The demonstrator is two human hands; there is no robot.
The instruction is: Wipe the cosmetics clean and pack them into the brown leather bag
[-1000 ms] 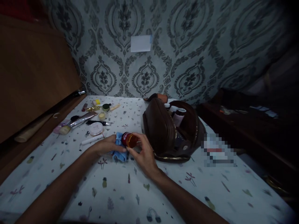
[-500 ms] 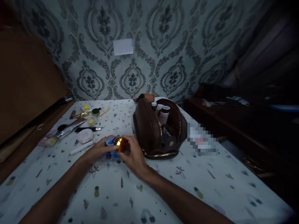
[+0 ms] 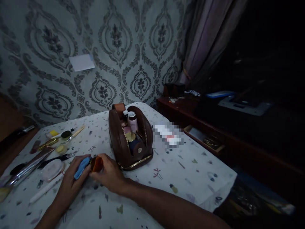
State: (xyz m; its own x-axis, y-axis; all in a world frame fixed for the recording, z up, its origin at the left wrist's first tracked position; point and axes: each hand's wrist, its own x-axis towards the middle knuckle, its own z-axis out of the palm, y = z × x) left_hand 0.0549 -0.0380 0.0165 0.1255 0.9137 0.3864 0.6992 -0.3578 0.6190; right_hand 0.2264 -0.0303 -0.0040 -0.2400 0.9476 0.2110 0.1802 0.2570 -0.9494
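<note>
Just left of the unzipped brown toiletry bag [image 3: 116, 136], the right hand [image 3: 109, 173] has its grip closed around a small amber bottle [image 3: 97, 164]. The left hand [image 3: 71, 175], farther from the bag, holds a bunched blue cloth [image 3: 82, 167] beside it. Well left of the bag, a round compact [image 3: 51, 169] lies on the bench [image 3: 202, 171].

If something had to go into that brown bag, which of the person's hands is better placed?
Probably the right hand: it is nearer the open brown bag, and holds the amber container. The left hand, holding the blue cloth, is farther from the bag, nearer the round compact.
</note>
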